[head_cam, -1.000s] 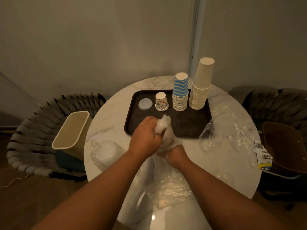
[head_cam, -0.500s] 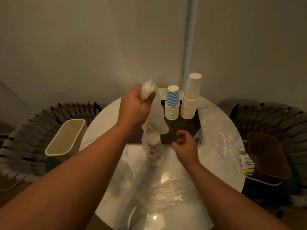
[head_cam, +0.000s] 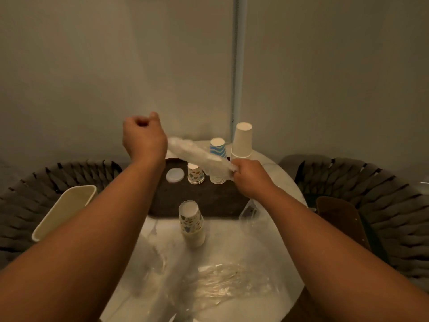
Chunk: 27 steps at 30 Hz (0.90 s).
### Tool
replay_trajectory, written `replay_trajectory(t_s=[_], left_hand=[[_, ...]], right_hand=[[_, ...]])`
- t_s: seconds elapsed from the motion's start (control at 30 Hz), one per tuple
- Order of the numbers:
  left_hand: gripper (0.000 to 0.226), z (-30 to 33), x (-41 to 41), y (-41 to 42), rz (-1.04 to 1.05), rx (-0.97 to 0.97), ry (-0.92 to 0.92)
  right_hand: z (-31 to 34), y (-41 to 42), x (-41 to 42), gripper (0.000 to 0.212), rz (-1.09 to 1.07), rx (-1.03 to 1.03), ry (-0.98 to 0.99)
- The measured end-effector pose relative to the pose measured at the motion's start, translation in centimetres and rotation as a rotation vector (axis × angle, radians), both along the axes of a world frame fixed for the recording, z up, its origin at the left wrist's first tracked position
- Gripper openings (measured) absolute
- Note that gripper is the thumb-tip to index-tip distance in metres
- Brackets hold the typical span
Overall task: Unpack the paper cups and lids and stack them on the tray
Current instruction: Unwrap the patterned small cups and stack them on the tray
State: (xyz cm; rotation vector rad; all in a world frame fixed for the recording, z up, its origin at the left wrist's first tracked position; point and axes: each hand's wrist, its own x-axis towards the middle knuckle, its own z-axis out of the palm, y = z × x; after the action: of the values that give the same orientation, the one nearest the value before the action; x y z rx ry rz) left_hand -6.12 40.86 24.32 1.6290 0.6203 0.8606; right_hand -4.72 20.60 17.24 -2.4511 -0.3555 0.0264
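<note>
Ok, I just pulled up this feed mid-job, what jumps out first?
Both hands are raised over the table, stretching an empty clear plastic bag between them: the left hand grips one end, the right hand the other. Below them a stack of patterned cups stands upside down on the marble table, just in front of the dark tray. On the tray's far side sit a lid and three more cup stacks.

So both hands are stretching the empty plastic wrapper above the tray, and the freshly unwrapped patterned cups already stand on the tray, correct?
Not quite. The head view shows the unwrapped patterned cup stack standing on the table, just in front of the tray, not on it. The left hand and right hand do hold the wrapper.
</note>
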Motion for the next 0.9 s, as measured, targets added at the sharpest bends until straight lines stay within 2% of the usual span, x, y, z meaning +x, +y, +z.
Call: replay_trajectory(t_s=[0.03, 0.07, 0.1, 0.17, 0.2, 0.23, 0.33, 0.37, 0.43, 0.5, 0.57, 0.67, 0.77, 0.83, 0.9], left_hand=[[0.025, 0.2, -0.6, -0.4, -0.027, 0.138, -0.059], [0.033, 0.2, -1.3, -1.3, -0.132, 0.355, -0.099], [0.047, 0.1, -1.9, -2.6, -0.285, 0.659, -0.06], [0.084, -1.3, -2.7, -5.6, -0.568, 1.344, 0.266], [0.09, -2.4, -3.1, -6.8, -0.633, 1.554, 0.41], [0.084, -3.5, -3.5, -7.8, -0.674, 1.616, 0.515], [0.041, -7.0, -5.0, -8.4, -0.838, 1.444, 0.623], [0.034, -8.3, -5.9, -8.1, -0.914, 1.389, 0.657], [0.035, -11.0, -8.0, -7.6, -1.048, 1.293, 0.763], [0.039, -14.5, -10.4, -7.0, -1.097, 1.206, 0.843], [0.041, -18.0, -12.1, -6.0, -1.093, 1.216, 0.875], [0.044, -22.3, -13.2, -4.1, -1.084, 1.33, 0.854], [0.059, -25.3, -13.3, -3.2, -1.038, 1.481, 0.654], [0.052, -26.9, -13.1, -3.0, -0.979, 1.522, 0.531], [0.054, -28.0, -13.0, -3.0, -0.958, 1.557, 0.519]], right_hand=[[0.1, -0.7, 0.2, 0.023, 0.015, -0.036, 0.031], [0.4, -1.3, 0.4, 0.023, 0.04, -0.052, 0.057], [0.7, -1.8, 0.5, 0.023, 0.073, -0.051, 0.074], [1.6, -2.6, 0.6, 0.022, 0.164, -0.031, 0.091], [1.9, -3.0, 0.5, 0.022, 0.207, -0.029, 0.107], [2.0, -3.5, 0.4, 0.023, 0.251, -0.047, 0.127], [0.6, -5.6, -0.4, 0.021, 0.393, -0.185, 0.238], [-0.6, -6.1, -0.8, 0.019, 0.436, -0.233, 0.295], [-3.9, -7.1, -1.9, 0.021, 0.524, -0.326, 0.386], [-7.8, -8.0, -3.4, 0.02, 0.589, -0.379, 0.432], [-11.1, -8.8, -4.8, 0.02, 0.595, -0.387, 0.477], [-14.5, -9.6, -6.0, 0.031, 0.53, -0.32, 0.53], [-16.7, -9.7, -6.4, 0.03, 0.529, -0.374, 0.379], [-18.0, -9.6, -6.6, 0.033, 0.486, -0.528, 0.169], [-19.2, -9.4, -7.2, 0.034, 0.398, -0.615, -0.035]])
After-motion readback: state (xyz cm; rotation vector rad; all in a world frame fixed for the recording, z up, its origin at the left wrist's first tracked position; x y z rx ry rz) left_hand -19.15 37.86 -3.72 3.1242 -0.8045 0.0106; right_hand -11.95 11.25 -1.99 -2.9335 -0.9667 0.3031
